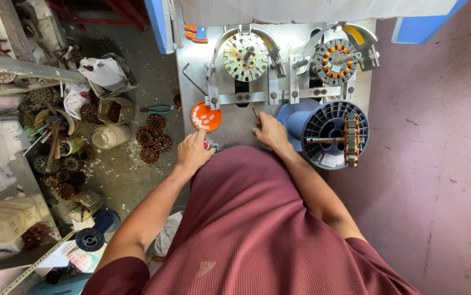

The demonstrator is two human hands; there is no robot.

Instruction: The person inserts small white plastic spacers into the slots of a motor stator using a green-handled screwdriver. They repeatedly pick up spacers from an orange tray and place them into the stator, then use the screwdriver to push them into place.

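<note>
Left hand (193, 151) sits at the near edge of the metal surface (230, 125), fingers curled loosely over a small red-and-white item (208, 145) there; whether they pinch it, I cannot tell. Just beyond lies an orange dish (206, 116) of white chips. Right hand (271, 131) rests flat, fingers relaxed, beside the blue spool (328, 134). Farther back, two round stators sit in the winding fixtures: a pale one (245, 55) and an orange-tipped one (336, 61).

A dark maroon, finely ribbed knit shirt (257, 229) with short sleeves is worn; a small pale smudge is seen on its front near the lower middle. Both forearms are left bare below the sleeve hems. No rings, watch or gloves are seen on the left hand (193, 152) or the right hand (271, 131).
</note>
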